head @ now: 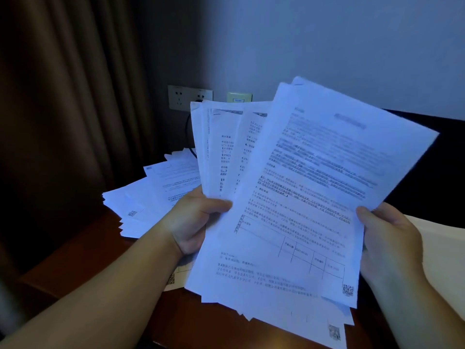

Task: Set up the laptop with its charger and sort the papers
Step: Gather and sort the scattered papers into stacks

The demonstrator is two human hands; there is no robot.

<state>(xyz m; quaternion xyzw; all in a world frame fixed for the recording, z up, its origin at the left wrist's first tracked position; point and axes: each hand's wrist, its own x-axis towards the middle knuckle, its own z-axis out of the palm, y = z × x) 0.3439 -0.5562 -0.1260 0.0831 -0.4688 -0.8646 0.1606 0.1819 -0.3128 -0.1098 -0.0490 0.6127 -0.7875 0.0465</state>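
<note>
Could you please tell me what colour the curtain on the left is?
The curtain is dark brown, with vertical folds, seen in the head view.

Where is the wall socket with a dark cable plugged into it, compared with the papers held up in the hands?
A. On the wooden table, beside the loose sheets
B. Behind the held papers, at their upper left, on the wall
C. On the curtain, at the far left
B: the wall socket sits on the wall above and behind the top left corner of the held papers, and its dark cable hangs down beside them.
</note>
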